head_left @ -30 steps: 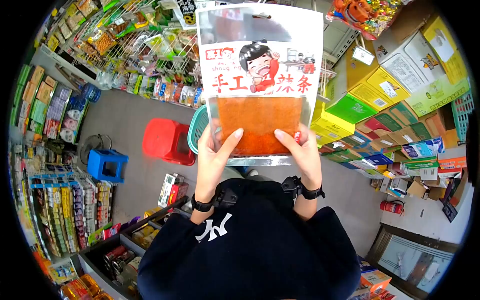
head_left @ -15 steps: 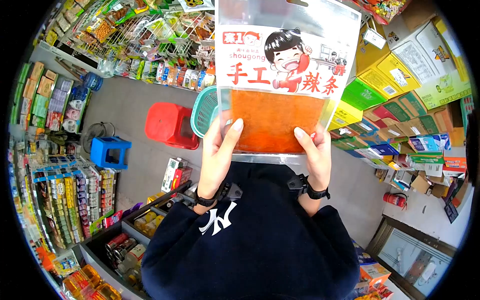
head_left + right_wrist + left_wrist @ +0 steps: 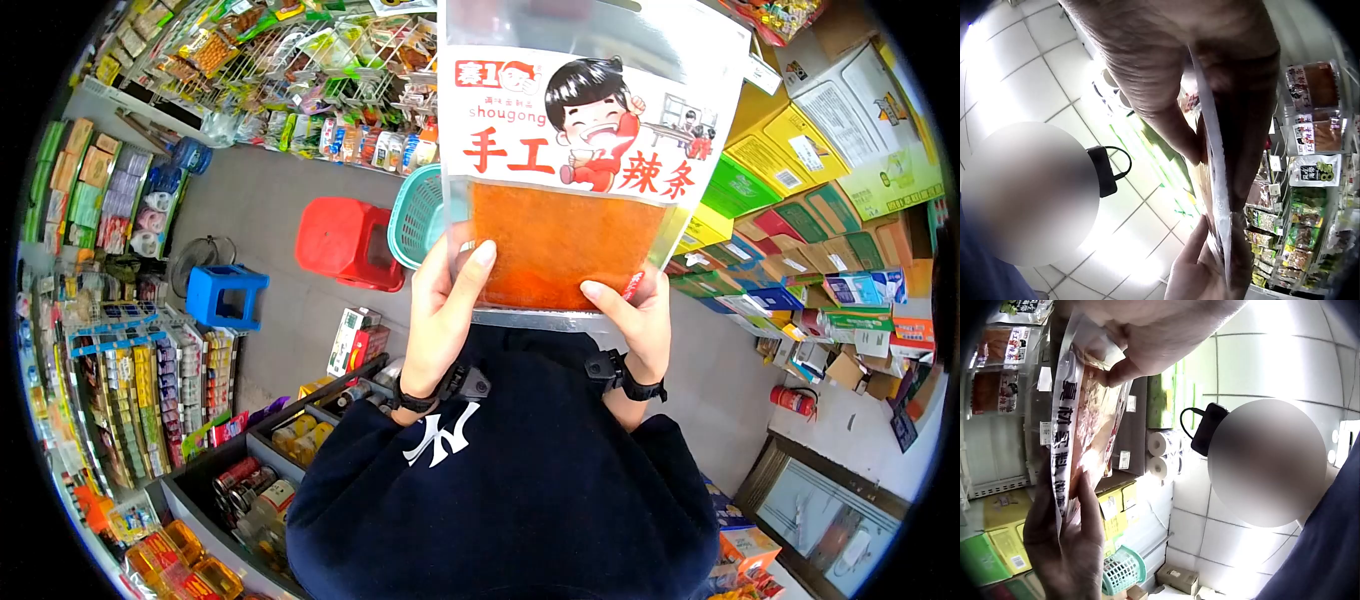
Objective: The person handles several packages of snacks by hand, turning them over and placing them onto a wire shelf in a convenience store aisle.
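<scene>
— What do the hands have?
— The left hand (image 3: pixel 440 300) and right hand (image 3: pixel 637 318) each pinch the lower edge of a snack packet (image 3: pixel 580 150), thumbs on its front and fingers behind. It is held upright before the chest.
— And past it?
— A teal basket (image 3: pixel 413 215) just behind the packet, then a red stool (image 3: pixel 345 243) — a blue stool (image 3: pixel 225 297) farther left.

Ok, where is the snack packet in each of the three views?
Head: snack packet top centre, front to the camera, lower edge held by left hand and right hand.
Left wrist: packet on the left, edge-on, running top to bottom.
Right wrist: packet centre right, edge-on.
Shared landmark: the left hand, at the top in the left wrist view and at the bottom edge in the right wrist view.
</scene>
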Tool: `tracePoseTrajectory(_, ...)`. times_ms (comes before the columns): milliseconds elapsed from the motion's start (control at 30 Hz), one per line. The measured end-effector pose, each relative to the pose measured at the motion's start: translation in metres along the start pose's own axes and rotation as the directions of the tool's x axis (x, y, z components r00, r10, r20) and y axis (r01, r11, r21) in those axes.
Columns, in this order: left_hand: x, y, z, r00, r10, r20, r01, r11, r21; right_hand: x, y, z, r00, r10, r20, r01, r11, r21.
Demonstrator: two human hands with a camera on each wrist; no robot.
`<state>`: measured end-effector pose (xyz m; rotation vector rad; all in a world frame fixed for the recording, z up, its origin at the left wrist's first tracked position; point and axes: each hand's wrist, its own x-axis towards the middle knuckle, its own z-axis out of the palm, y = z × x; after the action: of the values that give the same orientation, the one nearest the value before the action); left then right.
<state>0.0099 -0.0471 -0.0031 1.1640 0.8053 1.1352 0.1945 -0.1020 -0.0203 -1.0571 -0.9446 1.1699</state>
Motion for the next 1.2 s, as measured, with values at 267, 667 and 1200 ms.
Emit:
tracePoseTrajectory(267,-0.004,0.004,0.003,1.000,-0.009,0.017,0.009,1.000,0.009,0.000,0.007,-0.002,0.998,-0.037,-0.043,0.036,0.999,-0.023)
tracePoseTrajectory(667,-0.001,-0.006,-0.001,0.999,-0.028,-0.016,0.029,0.998,0.047,0.001,0.008,0.003,0.999,0.010,-0.048,-0.010,1.000,-0.005)
tracePoseTrajectory(1200,0.008,-0.015,-0.008,0.990,-0.079,-0.116,0.088,0.993,0.077,0.014,0.023,0.006,0.998,0.008,-0.057,-0.013,0.996,-0.091)
